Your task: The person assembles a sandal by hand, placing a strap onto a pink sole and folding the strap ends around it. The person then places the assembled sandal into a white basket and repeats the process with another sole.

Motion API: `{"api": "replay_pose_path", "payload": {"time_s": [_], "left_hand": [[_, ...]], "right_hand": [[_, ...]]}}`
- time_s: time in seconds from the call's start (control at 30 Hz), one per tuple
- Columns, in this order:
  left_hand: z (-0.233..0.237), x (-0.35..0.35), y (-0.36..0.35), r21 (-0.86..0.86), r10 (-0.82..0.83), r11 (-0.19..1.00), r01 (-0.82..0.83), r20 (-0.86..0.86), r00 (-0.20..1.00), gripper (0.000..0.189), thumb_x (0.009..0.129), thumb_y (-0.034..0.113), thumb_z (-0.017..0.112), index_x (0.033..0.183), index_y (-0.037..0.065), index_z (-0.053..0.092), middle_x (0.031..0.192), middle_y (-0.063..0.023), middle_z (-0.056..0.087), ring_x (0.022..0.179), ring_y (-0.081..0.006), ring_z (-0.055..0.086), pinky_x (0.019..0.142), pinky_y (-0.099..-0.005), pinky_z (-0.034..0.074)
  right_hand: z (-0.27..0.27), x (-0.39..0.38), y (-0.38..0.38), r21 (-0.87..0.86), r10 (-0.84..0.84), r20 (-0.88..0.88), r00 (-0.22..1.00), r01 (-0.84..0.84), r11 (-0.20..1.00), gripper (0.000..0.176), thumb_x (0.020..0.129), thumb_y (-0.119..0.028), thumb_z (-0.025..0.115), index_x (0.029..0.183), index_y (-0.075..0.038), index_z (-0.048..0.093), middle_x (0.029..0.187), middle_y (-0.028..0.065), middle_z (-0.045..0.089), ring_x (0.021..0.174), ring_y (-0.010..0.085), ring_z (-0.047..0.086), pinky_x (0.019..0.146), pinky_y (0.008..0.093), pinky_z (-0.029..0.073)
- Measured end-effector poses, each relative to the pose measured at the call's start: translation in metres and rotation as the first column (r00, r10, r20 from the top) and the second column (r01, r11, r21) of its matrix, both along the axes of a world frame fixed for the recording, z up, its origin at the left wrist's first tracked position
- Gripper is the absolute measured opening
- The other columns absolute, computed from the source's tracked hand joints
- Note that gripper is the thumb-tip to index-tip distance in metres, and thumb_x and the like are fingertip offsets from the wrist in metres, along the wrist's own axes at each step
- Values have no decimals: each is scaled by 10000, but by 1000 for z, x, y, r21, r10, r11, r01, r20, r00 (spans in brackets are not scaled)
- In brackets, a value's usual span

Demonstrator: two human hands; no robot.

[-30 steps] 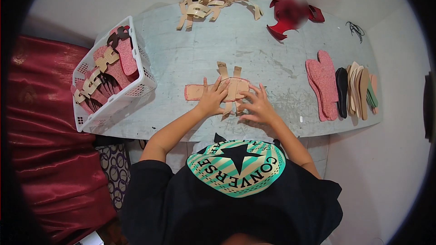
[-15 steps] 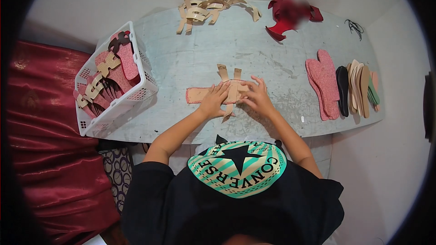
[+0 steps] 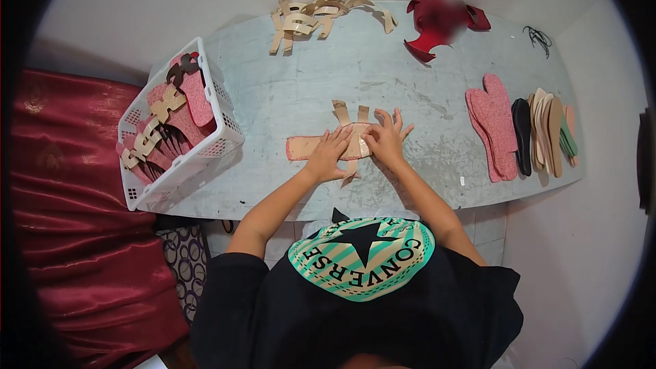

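A tan sole piece with a pink edge (image 3: 301,147) lies flat on the table, its long axis running left to right. Beige straps (image 3: 340,112) stick out from under it at the top and bottom. My left hand (image 3: 328,156) rests spread on the middle of the sole, palm down. Over the sole's right part, my right hand (image 3: 387,140) has thumb and index finger pinched at a pale strip, while its other fingers are raised and apart. What lies under my palms is hidden.
A white basket (image 3: 229,117) of pink soles and straps stands at the left. Loose cream straps (image 3: 298,22) and red pieces (image 3: 429,41) lie at the table's far side. Pink soles (image 3: 502,130), black soles (image 3: 521,137) and beige soles (image 3: 555,137) are at the right, black cords (image 3: 540,41) behind.
My right thumb and index finger have closed together at the sole's right part, and the other fingers have lifted. The whole view has shifted slightly. My left hand stays on the sole.
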State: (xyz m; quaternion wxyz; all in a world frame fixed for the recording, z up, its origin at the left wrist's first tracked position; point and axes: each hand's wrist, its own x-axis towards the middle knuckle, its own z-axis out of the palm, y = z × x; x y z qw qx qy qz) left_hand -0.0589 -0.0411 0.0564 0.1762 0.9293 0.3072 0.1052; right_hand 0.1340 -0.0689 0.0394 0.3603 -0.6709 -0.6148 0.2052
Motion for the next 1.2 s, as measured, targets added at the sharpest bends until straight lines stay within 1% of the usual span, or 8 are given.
{"api": "replay_pose_path", "payload": {"time_s": [0.4,0.47,0.5,0.57,0.77,0.87,1.03,1.2], "left_hand": [[-5,-4,3,12,-33,999,33,-7,999,948,608,497,730,1328,14,346,1464,-117,238,1344,-343,212,1055,-547,191],[-6,-5,6,26,-34,999,35,-11,999,948,605,493,733,1325,12,347,1465,-116,236,1345,-343,210,1056,-547,190],[-6,-5,7,14,-39,999,39,-5,999,954,604,491,735,1329,13,339,1467,-117,233,1348,-340,205,1058,-546,187],[-7,-7,6,-6,-49,999,49,-1,999,960,603,490,736,1333,14,331,1469,-117,229,1351,-338,201,1060,-545,183],[-2,-21,17,-9,-161,987,161,-63,985,969,653,546,666,1368,16,281,1473,-159,186,1366,-337,149,1085,-511,154],[8,-25,27,-40,-242,970,240,-56,969,956,670,562,645,1380,39,277,1468,-206,163,1358,-395,118,1064,-559,151],[30,-13,54,210,-428,853,478,-243,870,713,798,541,515,1293,34,439,1477,-122,202,1354,-343,181,1078,-522,155],[43,6,77,327,-417,833,445,-157,895,494,829,387,541,1214,78,509,1459,-101,259,1345,-345,209,1078,-520,163]], "right_hand": [[2,-1,11,-164,-98,-24,995,93,982,232,660,-252,727,834,-164,600,1406,119,280,1341,452,17,908,745,-84],[4,1,18,-306,-155,-11,988,145,941,586,581,-276,794,1088,-204,508,1431,156,212,1338,471,-26,918,742,-62],[7,2,21,-305,-160,-13,987,148,941,586,581,-276,794,1088,-204,508,1431,156,212,1338,471,-26,918,742,-62],[14,5,27,-426,-227,-9,974,202,882,894,531,-285,829,1280,-235,342,1464,212,117,1334,477,-96,927,745,-54],[31,11,42,-608,-167,76,983,179,773,1189,481,-335,855,1425,-284,133,1480,228,-81,1332,469,-133,935,739,-41],[30,11,42,-627,-169,97,981,192,755,1249,488,-356,850,1440,-299,43,1473,237,-106,1330,468,-144,934,741,-25],[33,9,41,-638,-177,120,977,212,740,1259,497,-384,843,1440,-304,12,1472,240,-104,1329,469,-146,931,745,-10],[31,11,36,-627,-192,99,976,211,750,1248,506,-411,836,1440,-300,16,1476,231,-99,1331,466,-143,931,746,-9]]}}
